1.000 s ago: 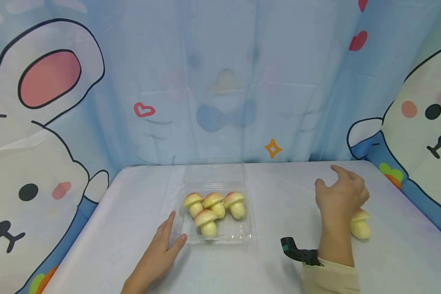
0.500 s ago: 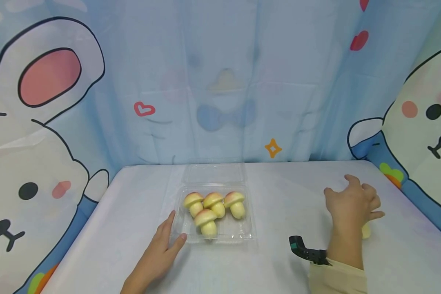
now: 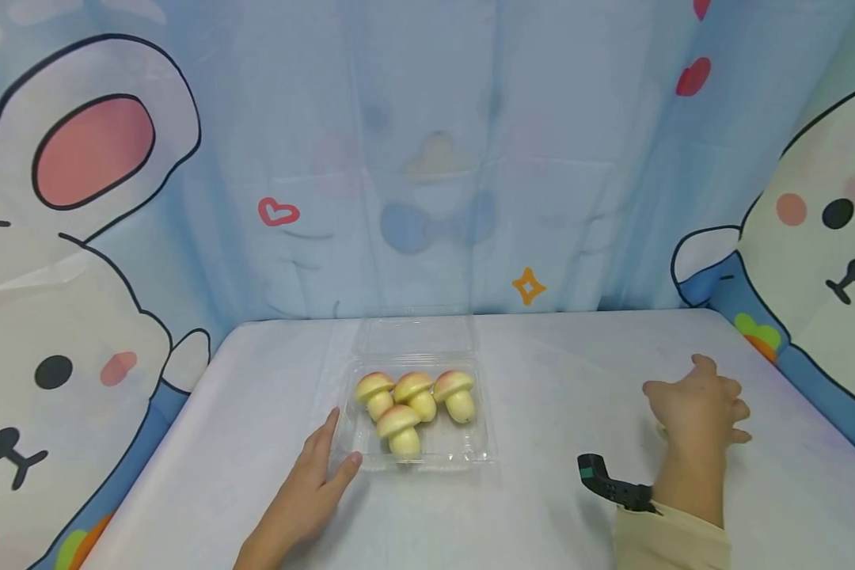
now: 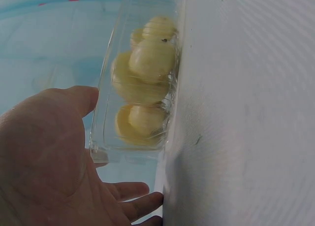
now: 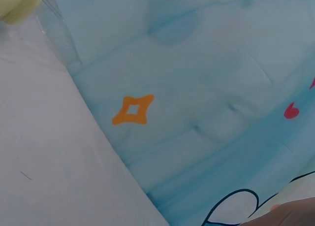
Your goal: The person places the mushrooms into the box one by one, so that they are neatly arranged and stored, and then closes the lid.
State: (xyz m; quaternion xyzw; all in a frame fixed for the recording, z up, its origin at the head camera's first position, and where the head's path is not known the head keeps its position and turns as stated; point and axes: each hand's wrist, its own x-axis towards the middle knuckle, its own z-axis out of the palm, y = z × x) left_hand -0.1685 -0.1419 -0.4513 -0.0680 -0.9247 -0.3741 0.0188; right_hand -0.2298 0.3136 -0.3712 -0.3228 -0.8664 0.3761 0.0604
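A clear plastic clamshell box [image 3: 459, 450] stands on the white table with its lid [image 3: 416, 336] tipped back. Inside are several yellow toy mushrooms [image 3: 401, 431] with reddish-topped caps. My left hand [image 3: 302, 491] is at the box's left front corner, fingers fairly straight. In the left wrist view, the thumb reaches the rim of the box [image 4: 101, 108]. Over on the right, my right hand [image 3: 701, 412] is spread above another mushroom [image 3: 660, 429]; only a sliver of it shows beside the wrist. The right wrist view catches just an edge of that hand [image 5: 290, 213].
A white cloth covers the table [image 3: 534, 507]. Behind it hangs a light blue curtain [image 3: 427, 158] printed with cartoon animals. A black wrist-camera mount [image 3: 616, 487] juts out left of the right sleeve [image 3: 673, 546].
My right hand has moved right and toward me, fingers fanning out, and now hides most of the lone mushroom. The left hand and box have stayed put.
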